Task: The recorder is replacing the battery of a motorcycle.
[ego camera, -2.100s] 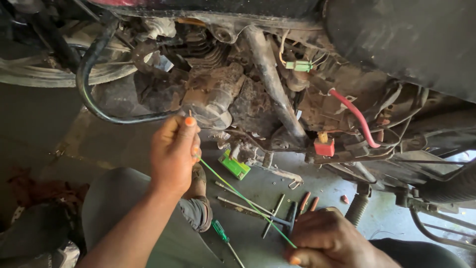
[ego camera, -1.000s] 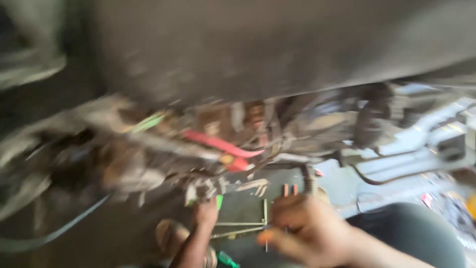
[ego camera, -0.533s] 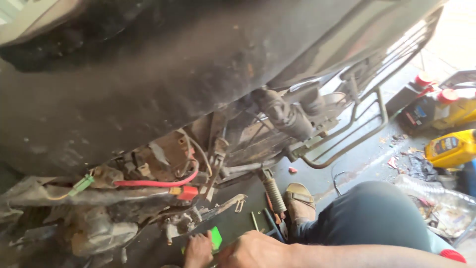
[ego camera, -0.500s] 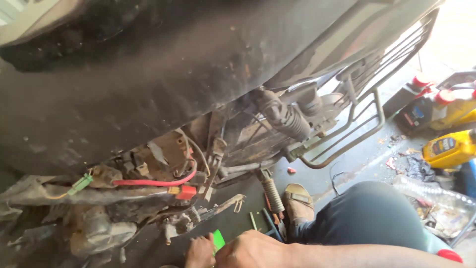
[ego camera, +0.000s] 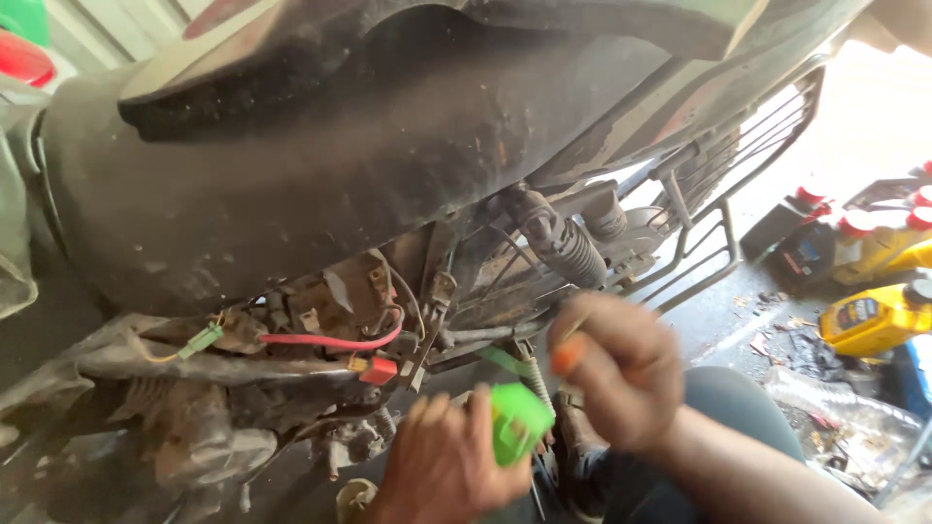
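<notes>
Here the left hand [ego camera: 442, 466] pinches a small bright-green plastic block [ego camera: 517, 423] between thumb and fingertips, at about 6 o'clock in the view, just below the exposed innards of a motorcycle. The right hand [ego camera: 621, 369], at about 5 o'clock and just beside the block, is curled narrow around something slim; an orange tip [ego camera: 566, 355] shows at its fingers, but motion blur hides whether that is a nail or a tool handle, so I cannot tell exactly what it grasps.

Above both hands, at about 9 o'clock from the block, a red wire [ego camera: 330, 342] runs to a red connector [ego camera: 377, 370], and a green connector [ego camera: 200, 341] hangs farther out at 9 o'clock. A coil shock [ego camera: 563, 243] slants up at 12 o'clock, under the dark side panel [ego camera: 320, 155]. Yellow bottles [ego camera: 874, 315] stand well apart on the floor at 3 o'clock.

To do this well, I judge the left hand should hold the block steady and turn its working face toward the eyes, so the right hand can address it squarely. The hands sit close under wiring, so short, controlled moves would avoid snagging the red wire. A firm pinch matters, since a dropped block could fall among the parts below.
</notes>
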